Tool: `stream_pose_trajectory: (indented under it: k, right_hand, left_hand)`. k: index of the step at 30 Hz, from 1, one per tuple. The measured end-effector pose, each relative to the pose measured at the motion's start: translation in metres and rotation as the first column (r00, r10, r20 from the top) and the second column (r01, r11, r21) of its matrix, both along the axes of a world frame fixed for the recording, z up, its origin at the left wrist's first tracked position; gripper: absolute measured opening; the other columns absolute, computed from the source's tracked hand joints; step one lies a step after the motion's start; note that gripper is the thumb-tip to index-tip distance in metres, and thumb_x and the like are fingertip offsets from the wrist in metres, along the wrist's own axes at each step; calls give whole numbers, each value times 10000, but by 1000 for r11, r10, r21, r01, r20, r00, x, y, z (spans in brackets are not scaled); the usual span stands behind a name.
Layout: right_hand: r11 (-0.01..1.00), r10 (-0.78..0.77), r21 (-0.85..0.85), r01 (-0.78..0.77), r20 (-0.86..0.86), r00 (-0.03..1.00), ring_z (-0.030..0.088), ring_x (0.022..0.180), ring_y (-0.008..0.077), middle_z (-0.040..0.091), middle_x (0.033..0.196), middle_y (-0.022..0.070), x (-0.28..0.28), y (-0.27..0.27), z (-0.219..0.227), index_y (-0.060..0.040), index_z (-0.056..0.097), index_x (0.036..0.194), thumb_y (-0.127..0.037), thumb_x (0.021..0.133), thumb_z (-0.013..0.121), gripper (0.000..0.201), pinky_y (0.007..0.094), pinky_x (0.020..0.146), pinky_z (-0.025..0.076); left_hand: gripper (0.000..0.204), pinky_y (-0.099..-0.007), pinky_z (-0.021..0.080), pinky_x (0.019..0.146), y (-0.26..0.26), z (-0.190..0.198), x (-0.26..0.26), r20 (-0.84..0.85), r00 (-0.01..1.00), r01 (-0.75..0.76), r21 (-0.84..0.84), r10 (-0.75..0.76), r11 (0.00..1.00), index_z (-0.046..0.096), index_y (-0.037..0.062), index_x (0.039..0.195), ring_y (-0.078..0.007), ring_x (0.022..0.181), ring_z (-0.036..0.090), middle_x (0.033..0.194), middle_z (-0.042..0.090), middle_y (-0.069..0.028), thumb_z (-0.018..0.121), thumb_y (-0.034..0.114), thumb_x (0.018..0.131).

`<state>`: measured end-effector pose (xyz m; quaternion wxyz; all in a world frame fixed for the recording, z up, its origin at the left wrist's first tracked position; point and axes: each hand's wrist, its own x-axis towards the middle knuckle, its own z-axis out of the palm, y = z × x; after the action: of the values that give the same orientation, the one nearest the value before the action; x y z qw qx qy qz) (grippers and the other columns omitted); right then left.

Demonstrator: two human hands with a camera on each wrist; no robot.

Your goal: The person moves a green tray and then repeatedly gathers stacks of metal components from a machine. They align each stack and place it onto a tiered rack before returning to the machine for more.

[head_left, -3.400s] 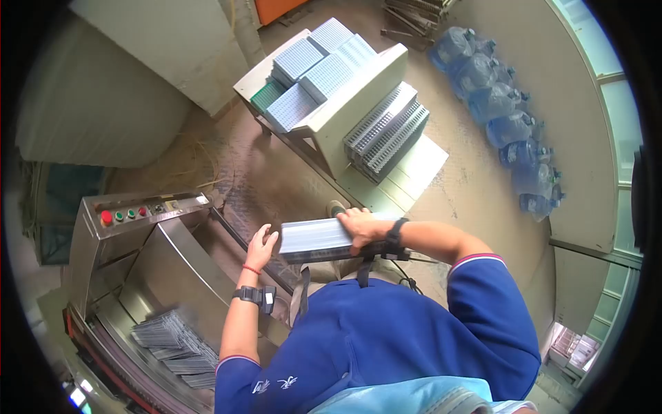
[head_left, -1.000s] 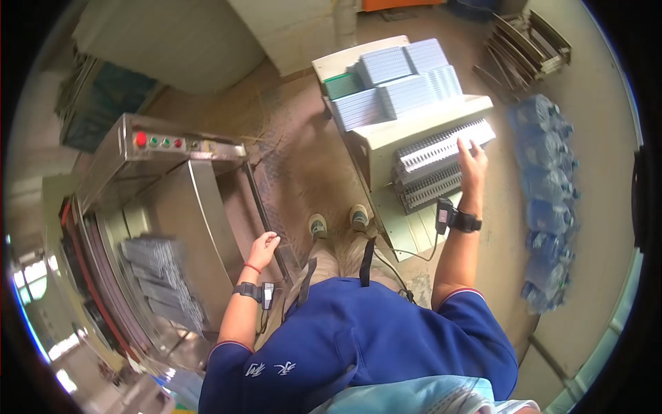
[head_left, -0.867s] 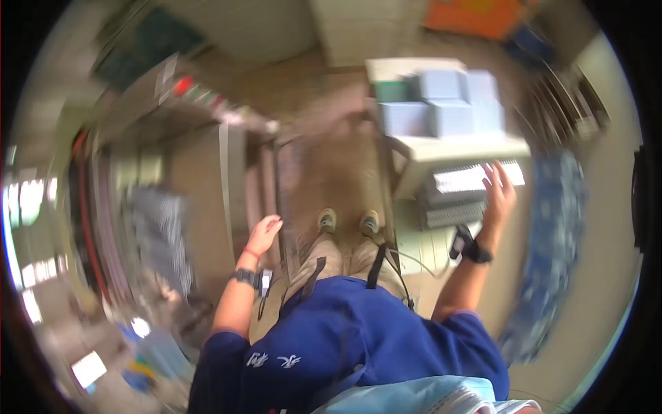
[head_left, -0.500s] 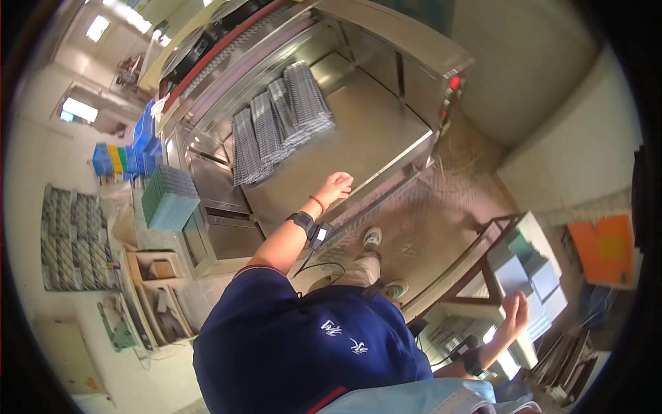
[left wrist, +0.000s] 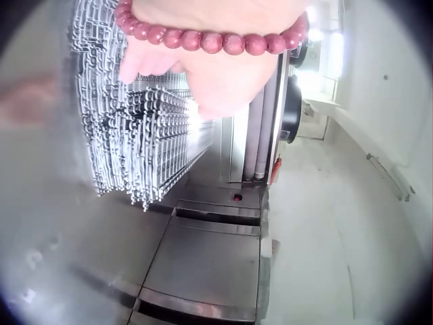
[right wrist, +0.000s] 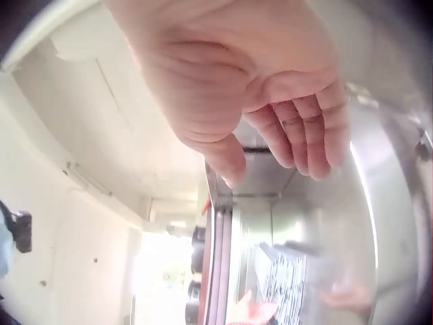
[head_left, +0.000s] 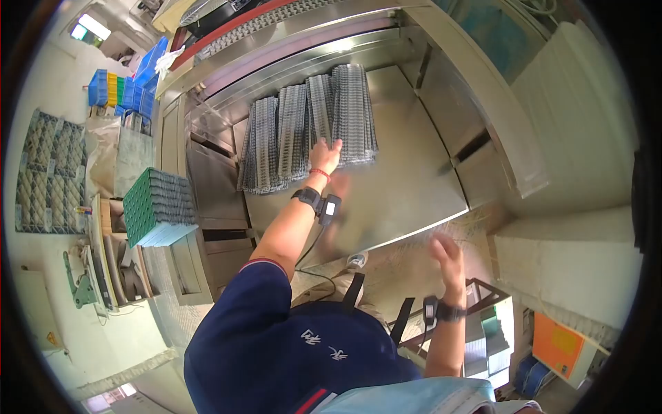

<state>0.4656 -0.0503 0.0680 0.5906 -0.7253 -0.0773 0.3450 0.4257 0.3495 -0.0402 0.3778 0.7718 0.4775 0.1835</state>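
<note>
Several stacks of thin grey gridded strips (head_left: 293,131) lie side by side in a metal machine's tray (head_left: 403,159). My left hand (head_left: 325,156) reaches over their near edge, at the two right-hand stacks. In the left wrist view the left hand (left wrist: 226,74) has its thumb and fingers apart over the strips (left wrist: 145,149); whether it touches them is not clear. To the right, my right hand (head_left: 449,259) is raised outside the tray's front edge, holding nothing. Its fingers are loosely bent in the right wrist view, where the hand (right wrist: 264,88) shows its palm.
The tray's metal front edge (head_left: 414,231) lies between my hands. At the left stand a green and pale-blue stack (head_left: 162,207) and blue bins (head_left: 141,100). A cart with pale stacks (head_left: 486,352) is at the lower right, near an orange box (head_left: 557,347).
The view has turned from the cart to the machine. My left hand has moved from the tray's front edge to the grey strips. My right hand has left the cart area and come beside the tray.
</note>
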Motion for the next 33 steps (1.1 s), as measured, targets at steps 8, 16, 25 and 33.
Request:
stream_pose_trajectory:
  k: [8,16,25,33]
  right_hand:
    - [993,114,48,-110,-90,989,558,970,191,584,1063,136,128,249,-94,68,517,1145,-461,797,619,641,329,796,452]
    - [972,227,112,-208,-199,953,626,753,201,636,926,119,123,305,-86,52,558,1052,-80,729,701,377,304,654,519]
    - [962,257,197,-187,-435,863,619,861,251,616,1007,148,126,292,-86,60,546,1070,-28,712,699,399,366,747,520]
    - [950,308,241,-198,-634,709,614,878,235,620,1009,114,78,201,-79,43,517,1116,-74,733,677,431,378,820,496]
  left_hand:
    - [510,-469,385,839,-39,16,15,-1,998,60,90,-60,994,484,-101,1018,-416,950,481,971,524,-288,627,322,772]
    - [640,-437,382,835,-46,0,9,93,980,148,263,-178,953,426,-99,1157,-363,941,446,1002,478,-222,638,367,774]
    - [663,-416,370,866,-48,6,-8,104,958,242,198,-266,950,431,-89,1183,-345,981,440,1054,466,-205,609,416,791]
    - [549,-399,390,857,-102,19,-67,151,897,385,198,-416,902,483,-56,1117,-338,993,460,1090,463,-210,681,295,744]
